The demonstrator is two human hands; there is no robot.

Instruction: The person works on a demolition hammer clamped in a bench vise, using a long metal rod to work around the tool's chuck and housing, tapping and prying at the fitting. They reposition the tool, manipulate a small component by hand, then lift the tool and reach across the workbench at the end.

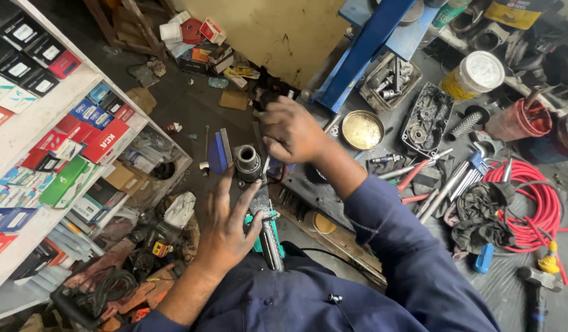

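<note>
Two hands on power drill (259, 203): left hand (225, 224) splayed, steadying its teal body; right hand (290, 132) clenched just past the chuck (247, 162), gripped item hidden. Risk: drill rolls off bench edge (333, 237) under the palm, loose hold only.

Dull grey cylindrical metal drill chuck (247, 162), glossy coiled red rubber hose (537, 206), shiny round brass-coloured metal dish (362, 130), crumpled matt grey cloth rag (485, 218).

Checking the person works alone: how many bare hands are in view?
2. The left hand lies spread on the green power tool near the frame's bottom middle; the right hand reaches above it, just beyond the tool's metal chuck. No others visible.
</note>
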